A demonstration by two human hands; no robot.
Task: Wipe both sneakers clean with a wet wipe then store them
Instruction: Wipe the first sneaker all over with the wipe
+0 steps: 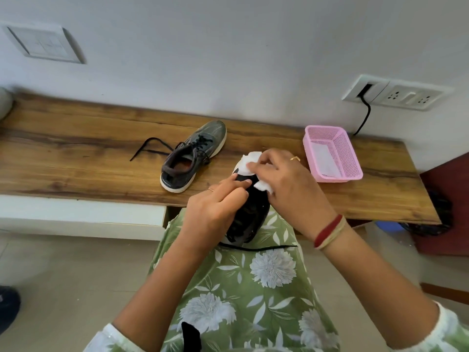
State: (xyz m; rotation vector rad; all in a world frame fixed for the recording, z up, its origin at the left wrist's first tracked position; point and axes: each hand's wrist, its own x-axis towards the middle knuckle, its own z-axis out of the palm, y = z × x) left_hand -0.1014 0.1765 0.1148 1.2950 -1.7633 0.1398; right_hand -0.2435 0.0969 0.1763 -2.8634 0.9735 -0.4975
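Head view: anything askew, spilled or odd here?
The grey sneaker on the wooden bench is untied, its black lace trailing left across the wood. The held black sneaker also has a loose lace draped across the dress. Nothing spilled or damaged.

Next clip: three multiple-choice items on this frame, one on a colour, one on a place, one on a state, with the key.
1. The basket is: A) blue B) pink C) green
2. The loose sneaker lies: A) on the bench B) on the floor C) on the lap
3. The right hand: A) hangs open B) pinches the wipe C) pulls a lace

Key: 1 B, its mesh walls are pink. 2 A, it rests on the bench, left of the basket. 3 B, it pinches the wipe against the held sneaker, which the left hand grips.
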